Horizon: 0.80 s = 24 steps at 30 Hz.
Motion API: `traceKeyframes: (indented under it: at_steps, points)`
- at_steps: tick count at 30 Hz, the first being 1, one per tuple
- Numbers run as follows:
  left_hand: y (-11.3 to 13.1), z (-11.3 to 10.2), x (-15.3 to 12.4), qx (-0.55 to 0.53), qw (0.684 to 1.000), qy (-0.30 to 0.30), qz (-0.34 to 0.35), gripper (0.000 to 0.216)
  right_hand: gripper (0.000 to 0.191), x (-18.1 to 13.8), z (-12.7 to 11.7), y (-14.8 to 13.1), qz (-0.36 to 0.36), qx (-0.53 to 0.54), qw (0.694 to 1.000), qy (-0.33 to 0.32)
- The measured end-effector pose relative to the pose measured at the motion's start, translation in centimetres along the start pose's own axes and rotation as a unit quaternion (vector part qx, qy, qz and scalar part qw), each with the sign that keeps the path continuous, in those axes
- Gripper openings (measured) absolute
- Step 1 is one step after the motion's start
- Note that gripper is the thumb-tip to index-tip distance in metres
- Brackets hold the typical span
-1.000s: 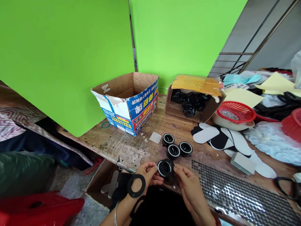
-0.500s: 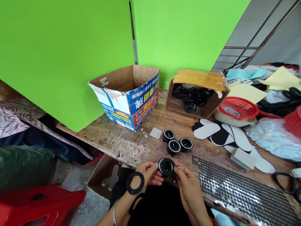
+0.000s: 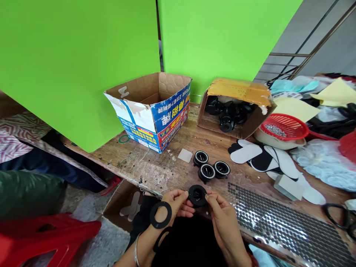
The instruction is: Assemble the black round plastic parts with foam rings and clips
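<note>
Both hands pinch one round black plastic part (image 3: 197, 195) at the table's near edge. My left hand (image 3: 176, 203) grips its left side, my right hand (image 3: 221, 211) its right side. A flat black ring (image 3: 160, 215) lies against my left wrist, with a second black loop under it. Just beyond the held part, three similar black round parts with pale rims (image 3: 207, 171) sit together on the wooden table (image 3: 155, 168).
An open blue-printed carton (image 3: 151, 109) stands at the back. A taped brown box (image 3: 236, 107) on its side holds more black parts. A sheet of small round dots (image 3: 278, 222) lies right of my hands. Insole-shaped pieces (image 3: 267, 159), a red basket (image 3: 282, 128) and a red stool (image 3: 47, 237) are around.
The part in my hands has been turned, so its pale rim no longer shows and a plain black face is up. The view has shifted slightly.
</note>
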State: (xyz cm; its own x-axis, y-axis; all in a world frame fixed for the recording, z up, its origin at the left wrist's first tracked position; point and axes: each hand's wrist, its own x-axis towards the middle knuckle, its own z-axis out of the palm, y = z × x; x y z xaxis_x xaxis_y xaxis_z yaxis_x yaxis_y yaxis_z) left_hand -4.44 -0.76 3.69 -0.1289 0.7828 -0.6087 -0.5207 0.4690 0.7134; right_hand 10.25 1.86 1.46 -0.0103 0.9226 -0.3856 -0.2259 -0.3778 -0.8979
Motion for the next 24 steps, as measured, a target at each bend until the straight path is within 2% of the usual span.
traceKeyframes:
  at_steps: [15,20,22,24]
  points:
    - [0.11,0.17,-0.25,0.023,1.000,0.016,-0.003,0.071,0.031,-0.23,0.05,-0.30,-0.032,-0.054,0.998,0.012]
    - [0.12,0.30,-0.04,0.055,0.998,0.030,0.011,0.068,0.032,-0.28,-0.08,-0.29,-0.098,-0.147,0.984,0.005]
    - [0.02,0.30,0.08,0.064,0.997,0.031,0.023,0.066,0.031,-0.32,-0.09,-0.53,-0.156,-0.212,0.965,-0.001]
    - [-0.03,0.32,0.17,0.062,0.997,0.032,0.035,0.063,0.029,-0.35,-0.08,-0.88,-0.225,-0.285,0.932,-0.004]
